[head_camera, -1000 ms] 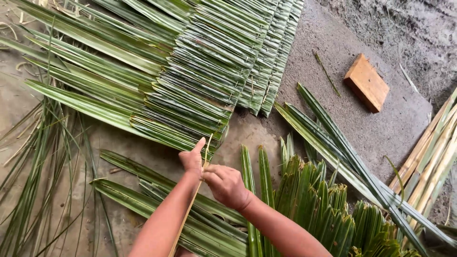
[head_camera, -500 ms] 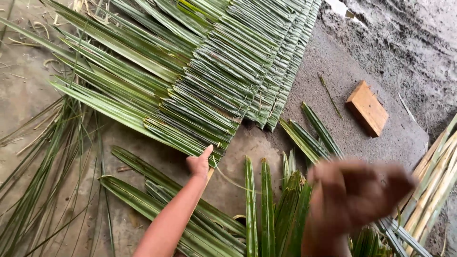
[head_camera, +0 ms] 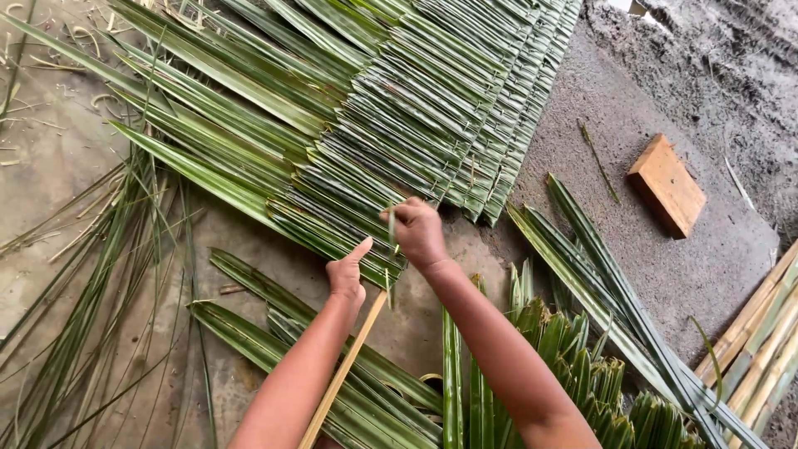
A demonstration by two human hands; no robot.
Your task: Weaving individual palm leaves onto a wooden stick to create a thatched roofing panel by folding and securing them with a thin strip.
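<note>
Back from its blurred swing, the right hand (head_camera: 418,233) pinches a thin strip (head_camera: 391,229) at the thatch panel's (head_camera: 374,125) near edge, stitching leaves while the left hand (head_camera: 347,278) grasps the lath (head_camera: 345,370); drawing it tight looks next.

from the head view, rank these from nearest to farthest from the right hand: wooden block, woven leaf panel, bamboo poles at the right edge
1. The woven leaf panel is nearest: the right hand is at its lower edge, just up and left.
2. The wooden block comes next, off to the right on the gritty ground.
3. The bamboo poles are farthest, at the lower right edge.
</note>
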